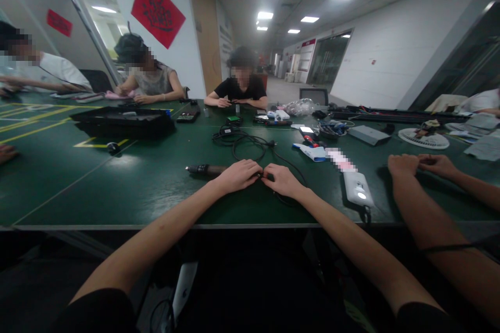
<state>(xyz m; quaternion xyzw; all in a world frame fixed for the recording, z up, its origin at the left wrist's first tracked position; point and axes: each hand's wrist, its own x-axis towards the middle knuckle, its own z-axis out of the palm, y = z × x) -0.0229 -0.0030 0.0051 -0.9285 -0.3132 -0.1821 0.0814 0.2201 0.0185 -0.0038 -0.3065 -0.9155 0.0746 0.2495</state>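
Note:
My left hand (237, 175) lies on the green table (117, 182) with its fingers curled over the rear end of a dark rod-shaped tool (205, 169), a soldering-iron-like thing pointing left. My right hand (282, 179) rests right beside it, fingers bent and closed on the tool's black cord (250, 146) where it leaves the handle. The two hands touch at the fingertips. The cord loops away behind them toward a small black box (227, 129).
A white power bank (357, 188) lies to the right, next to a co-worker's two hands (422, 165). Further back lie a black tool case (125, 120), a small fan (424, 138), screwdrivers (312, 141) and boxes. Several people sit around the table.

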